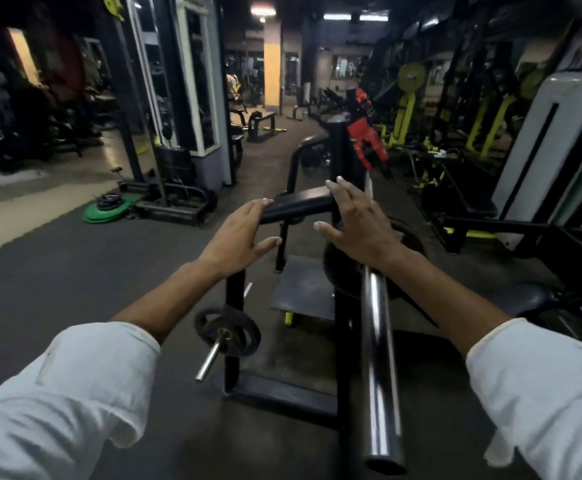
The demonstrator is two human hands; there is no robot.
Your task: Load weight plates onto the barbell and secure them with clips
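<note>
A shiny barbell sleeve (379, 368) points toward me from the centre right, its open end near the bottom edge. A dark weight plate (410, 237) sits on the bar, mostly hidden behind my right hand (358, 225), which is spread with straight fingers against it. My left hand (241, 237) hovers open at the same height, to the left of the bar, over a black rack arm (300, 206). A red clip (365, 133) shows farther along the bar. Lower left, a small black plate (229, 332) hangs on a short chrome peg of the rack.
The black rack frame (282, 393) stands on the dark rubber floor right in front of me. Green plates (109, 211) lie on the floor at left beside a cable machine. Yellow-framed machines line the right side. A bench (261, 123) stands far down the aisle.
</note>
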